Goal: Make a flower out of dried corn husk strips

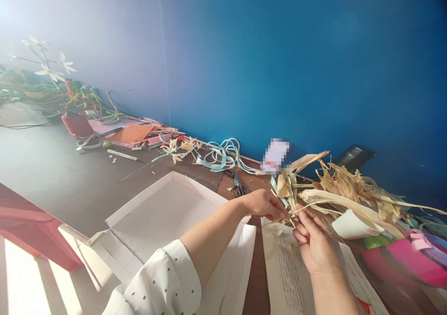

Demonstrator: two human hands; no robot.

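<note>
My left hand (263, 203) reaches in from the lower left, with its thumb and fingers pinched together at a small bunch of dried corn husk (288, 221). Close beside it, my right hand (316, 238) also has its fingertips closed on a thin husk strip at the same bunch. Just beyond my fingers stands more pale dried husk (288, 187), with a bit of light blue ribbon (274, 184) near it. A larger heap of husks (349, 184) spreads to the right. Printed paper sheets (286, 268) lie beneath my hands.
An open white box lid (139, 208) lies at left. Scissors (239, 184), blue cord (223, 154) and a husk flower stem (174, 150) lie toward the blue wall. A white cup (356, 224) rests on its side at right, near a pink bag (401, 259). A red stool (35, 231) stands lower left.
</note>
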